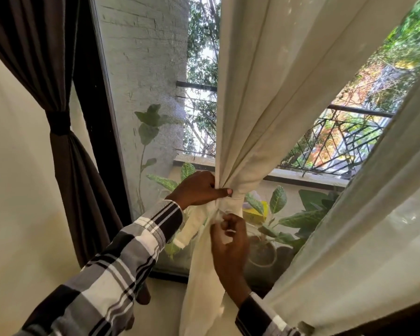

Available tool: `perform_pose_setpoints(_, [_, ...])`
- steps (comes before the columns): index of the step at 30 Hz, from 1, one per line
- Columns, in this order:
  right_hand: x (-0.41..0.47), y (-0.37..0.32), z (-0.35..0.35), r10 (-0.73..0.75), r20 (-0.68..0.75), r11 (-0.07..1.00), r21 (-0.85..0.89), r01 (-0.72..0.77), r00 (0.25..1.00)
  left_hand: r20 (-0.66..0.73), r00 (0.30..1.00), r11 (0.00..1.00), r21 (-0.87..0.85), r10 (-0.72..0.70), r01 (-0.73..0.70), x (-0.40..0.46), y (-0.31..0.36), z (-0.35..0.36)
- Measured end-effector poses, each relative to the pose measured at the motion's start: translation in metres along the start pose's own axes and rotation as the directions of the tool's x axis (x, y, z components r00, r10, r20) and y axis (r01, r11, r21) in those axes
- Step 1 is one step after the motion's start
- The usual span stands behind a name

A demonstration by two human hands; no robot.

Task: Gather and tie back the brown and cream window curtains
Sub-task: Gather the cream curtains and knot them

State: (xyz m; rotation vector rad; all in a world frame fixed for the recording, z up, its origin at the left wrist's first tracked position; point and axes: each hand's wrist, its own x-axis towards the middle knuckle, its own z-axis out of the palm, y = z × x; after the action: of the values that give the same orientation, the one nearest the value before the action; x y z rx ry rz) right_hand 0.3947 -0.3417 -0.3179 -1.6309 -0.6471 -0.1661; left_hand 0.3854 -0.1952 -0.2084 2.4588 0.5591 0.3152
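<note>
With the brown curtain (66, 151) already tied back, the left hand (199, 187) grips the gathered cream curtain (250, 112) while the right hand (229, 236) pinches its tie-band (230, 202), knot unfinished.
</note>
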Motion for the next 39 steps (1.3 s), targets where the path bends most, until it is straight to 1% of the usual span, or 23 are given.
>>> perform_pose_setpoints(1, [-0.003, 0.001, 0.006, -0.005, 0.059, 0.999, -0.039, 0.007, 0.998, 0.001, 1.000, 1.000, 0.001, 0.001, -0.001, 0.000, 0.002, -0.001])
perform_pose_setpoints(3, [-0.004, -0.006, 0.018, 0.099, 0.116, 0.995, -0.027, -0.097, 0.988, -0.001, 1.000, 1.000, -0.006, -0.012, 0.012, 0.001, 0.004, -0.001])
perform_pose_setpoints(4, [-0.003, -0.011, 0.023, 0.190, 0.128, 0.979, 0.042, -0.197, 0.973, -0.004, 1.000, 1.000, -0.017, -0.018, 0.018, 0.001, 0.003, 0.000])
perform_pose_setpoints(6, [0.002, -0.018, 0.031, 0.365, 0.144, 0.887, 0.248, -0.390, 0.920, -0.009, 0.999, 0.998, -0.045, -0.033, 0.033, 0.001, 0.002, 0.002])
perform_pose_setpoints(8, [0.009, -0.016, 0.031, 0.459, 0.170, 0.791, 0.368, -0.488, 0.872, -0.011, 0.999, 0.996, -0.077, -0.047, 0.046, -0.001, 0.004, 0.005])
perform_pose_setpoints(9, [0.011, -0.013, 0.029, 0.489, 0.237, 0.730, 0.416, -0.543, 0.839, -0.015, 0.999, 0.995, -0.085, -0.049, 0.047, -0.002, 0.004, 0.006])
perform_pose_setpoints(11, [0.011, -0.009, 0.028, 0.540, 0.423, 0.568, 0.455, -0.686, 0.728, -0.021, 0.998, 0.994, -0.096, -0.054, 0.052, -0.003, 0.006, 0.005])
perform_pose_setpoints(12, [0.008, -0.009, 0.029, 0.564, 0.509, 0.496, 0.421, -0.760, 0.650, -0.017, 0.998, 0.993, -0.102, -0.061, 0.059, -0.003, 0.006, 0.005])
perform_pose_setpoints(14, [0.002, -0.007, 0.033, 0.577, 0.646, 0.400, 0.309, -0.863, 0.499, -0.009, 0.997, 0.989, -0.122, -0.080, 0.078, -0.004, 0.007, 0.004])
perform_pose_setpoints(15, [0.000, -0.007, 0.034, 0.573, 0.685, 0.372, 0.273, -0.887, 0.451, -0.008, 0.996, 0.987, -0.135, -0.088, 0.086, -0.004, 0.008, 0.005])
perform_pose_setpoints(17, [-0.001, 0.001, 0.032, 0.592, 0.695, 0.320, 0.262, -0.911, 0.408, -0.011, 0.996, 0.982, -0.168, -0.092, 0.089, -0.005, 0.010, 0.007])
perform_pose_setpoints(19, [0.000, 0.010, 0.023, 0.601, 0.697, 0.272, 0.281, -0.920, 0.391, -0.017, 0.994, 0.973, -0.207, -0.108, 0.102, -0.006, 0.007, 0.008])
perform_pose_setpoints(22, [0.000, 0.019, -0.002, 0.569, 0.708, 0.242, 0.342, -0.908, 0.418, -0.022, 0.990, 0.953, -0.273, -0.142, 0.130, -0.005, -0.004, 0.006])
perform_pose_setpoints(26, [0.005, 0.029, -0.046, 0.503, 0.697, 0.242, 0.455, -0.857, 0.511, -0.024, 0.988, 0.927, -0.349, -0.152, 0.134, -0.006, -0.010, 0.006])
perform_pose_setpoints(28, [0.015, 0.029, -0.063, 0.449, 0.701, 0.286, 0.474, -0.833, 0.554, -0.023, 0.987, 0.912, -0.388, -0.158, 0.137, -0.006, -0.010, 0.007])
perform_pose_setpoints(29, [0.022, 0.028, -0.071, 0.437, 0.696, 0.361, 0.445, -0.820, 0.570, -0.017, 0.986, 0.899, -0.414, -0.163, 0.142, -0.006, -0.009, 0.009])
perform_pose_setpoints(30, [0.028, 0.024, -0.078, 0.436, 0.681, 0.477, 0.380, -0.793, 0.588, -0.011, 0.986, 0.889, -0.433, -0.167, 0.146, -0.006, -0.009, 0.010])
perform_pose_setpoints(32, [0.042, 0.019, -0.091, 0.446, 0.612, 0.732, 0.170, -0.660, 0.653, 0.006, 0.988, 0.887, -0.440, -0.155, 0.141, -0.004, -0.009, 0.015])
perform_pose_setpoints(33, [0.049, 0.015, -0.096, 0.434, 0.569, 0.822, 0.066, -0.565, 0.699, 0.018, 0.988, 0.882, -0.450, -0.151, 0.142, -0.004, -0.009, 0.017])
perform_pose_setpoints(34, [0.056, 0.011, -0.102, 0.410, 0.527, 0.881, -0.016, -0.473, 0.744, 0.032, 0.988, 0.871, -0.469, -0.151, 0.148, -0.003, -0.008, 0.020])
perform_pose_setpoints(36, [0.070, 0.009, -0.112, 0.359, 0.497, 0.925, -0.077, -0.371, 0.790, 0.047, 0.987, 0.853, -0.497, -0.153, 0.156, -0.004, -0.006, 0.024])
perform_pose_setpoints(37, [0.077, 0.008, -0.118, 0.338, 0.497, 0.936, -0.089, -0.340, 0.799, 0.052, 0.988, 0.850, -0.504, -0.147, 0.153, -0.004, -0.006, 0.025])
perform_pose_setpoints(39, [0.092, 0.010, -0.127, 0.329, 0.532, 0.942, -0.128, -0.310, 0.780, 0.065, 0.990, 0.838, -0.526, -0.128, 0.143, -0.005, -0.007, 0.028])
